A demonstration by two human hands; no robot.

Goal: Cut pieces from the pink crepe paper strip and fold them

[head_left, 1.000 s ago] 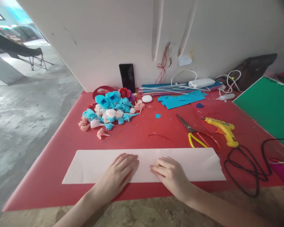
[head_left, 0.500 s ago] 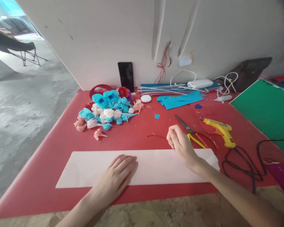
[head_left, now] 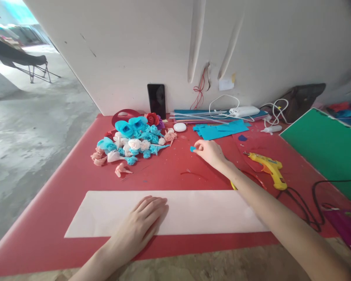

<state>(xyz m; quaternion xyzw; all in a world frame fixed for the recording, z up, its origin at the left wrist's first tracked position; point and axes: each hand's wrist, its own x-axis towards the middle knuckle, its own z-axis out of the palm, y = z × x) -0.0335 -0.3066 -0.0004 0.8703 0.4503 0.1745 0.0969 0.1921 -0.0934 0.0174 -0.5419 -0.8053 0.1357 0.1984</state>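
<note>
- Paper [head_left: 206, 212]: lower centre, long axis running left to right, ends facing the frame's sides.
- Left hand [head_left: 143, 220]: flat on the paper, fingers together, grasping nothing.
- Right hand [head_left: 209, 153]: has left the paper, so the left alone seems to steady it; fingertips pinch a blue scrap [head_left: 192, 149], mid-frame.

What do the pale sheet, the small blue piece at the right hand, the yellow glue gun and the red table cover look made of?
Pale sheet: probably paper, matte; flat, crisp edges.
Small blue piece: possibly paper; too small to be sure.
Yellow glue gun: likely hard plastic, satin; moulded shape.
Red table cover: maybe vinyl; smooth, soft sheen.
</note>
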